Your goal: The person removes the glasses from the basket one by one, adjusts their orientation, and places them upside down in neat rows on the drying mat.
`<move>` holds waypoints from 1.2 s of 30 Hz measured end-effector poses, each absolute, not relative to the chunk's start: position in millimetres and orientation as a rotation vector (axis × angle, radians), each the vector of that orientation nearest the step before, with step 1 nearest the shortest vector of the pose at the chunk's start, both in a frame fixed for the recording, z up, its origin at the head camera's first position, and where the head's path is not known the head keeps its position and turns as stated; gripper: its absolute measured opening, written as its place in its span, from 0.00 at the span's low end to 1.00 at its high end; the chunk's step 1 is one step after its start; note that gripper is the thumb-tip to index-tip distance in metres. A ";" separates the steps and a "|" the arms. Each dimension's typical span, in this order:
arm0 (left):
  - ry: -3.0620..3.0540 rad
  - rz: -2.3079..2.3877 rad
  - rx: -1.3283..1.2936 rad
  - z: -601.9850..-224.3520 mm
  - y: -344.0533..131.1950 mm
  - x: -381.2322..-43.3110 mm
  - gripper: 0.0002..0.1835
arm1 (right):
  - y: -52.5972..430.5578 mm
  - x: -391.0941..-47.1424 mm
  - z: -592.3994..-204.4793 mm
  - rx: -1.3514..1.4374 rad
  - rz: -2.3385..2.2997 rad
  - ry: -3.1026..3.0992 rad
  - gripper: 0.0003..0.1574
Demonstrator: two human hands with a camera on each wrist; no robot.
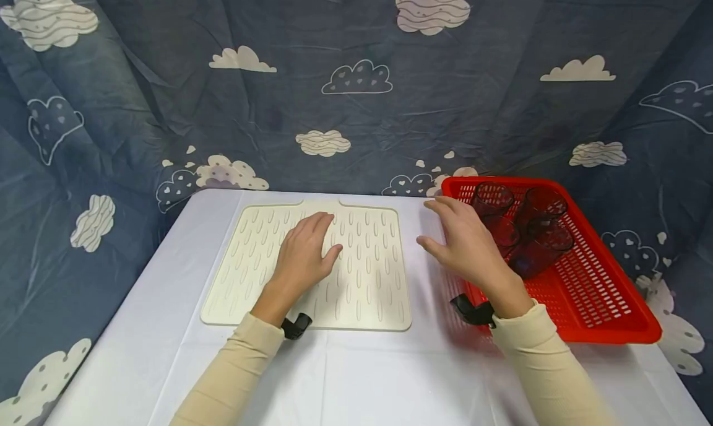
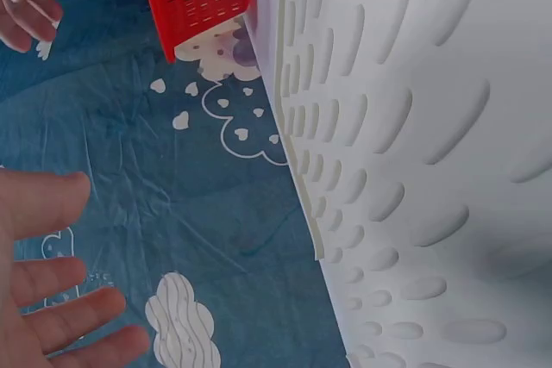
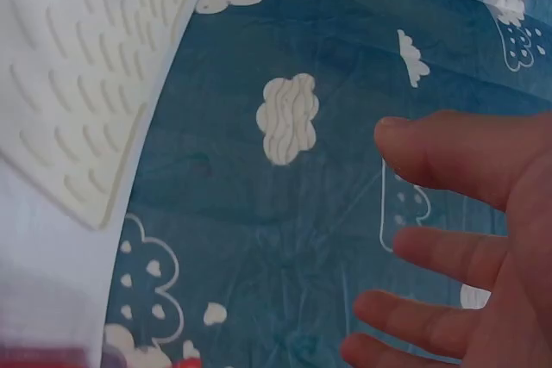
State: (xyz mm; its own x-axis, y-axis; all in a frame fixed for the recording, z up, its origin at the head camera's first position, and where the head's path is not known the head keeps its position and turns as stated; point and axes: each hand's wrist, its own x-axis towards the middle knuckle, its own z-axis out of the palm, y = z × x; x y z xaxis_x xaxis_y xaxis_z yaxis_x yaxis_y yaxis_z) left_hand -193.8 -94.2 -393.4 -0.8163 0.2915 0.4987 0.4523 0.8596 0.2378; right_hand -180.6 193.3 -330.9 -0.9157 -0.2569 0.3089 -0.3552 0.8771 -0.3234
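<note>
My left hand point(image 1: 303, 256) hovers over a cream drying mat point(image 1: 367, 290) with raised oval ridges, thumb spread from the fingers and nothing held. In the left wrist view its fingers point(image 2: 73, 312) are loosely extended. Near the left side of a red plastic basket point(image 1: 601, 290) is my right hand point(image 1: 468, 243), raised and holding nothing. The right wrist view shows its thumb point(image 3: 448, 148) apart from the fingers. Several dark red drinking glasses point(image 1: 537, 256) sit together in the back left part of the basket, partly overlapped by the right hand in the head view.
A white cloth-covered table point(image 1: 367, 376) carries the mat on the left and the basket on the right. Behind and along the sides hangs a dark blue curtain point(image 1: 490, 116) with cloud prints. Black straps point(image 1: 473, 310) circle both wrists.
</note>
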 end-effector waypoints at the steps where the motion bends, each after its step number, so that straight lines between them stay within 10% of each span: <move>1: -2.587 -0.506 -0.542 -393.5 -94.3 -193.6 0.30 | 196.1 -179.8 -329.6 0.459 0.546 -2.807 0.39; 36: -2.584 -1.795 -0.395 -419.5 -71.5 -195.6 0.27 | 303.6 -191.9 -329.0 0.453 0.423 -3.019 0.41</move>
State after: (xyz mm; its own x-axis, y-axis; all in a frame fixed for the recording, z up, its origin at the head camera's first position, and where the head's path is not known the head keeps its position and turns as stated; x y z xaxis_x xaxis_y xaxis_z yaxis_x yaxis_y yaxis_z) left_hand -195.6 -71.5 -419.5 -0.9685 0.2200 0.1170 0.1864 0.3280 0.9261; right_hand -191.9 303.6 -329.0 -0.9550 -0.2795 0.0990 -0.2959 0.9192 -0.2598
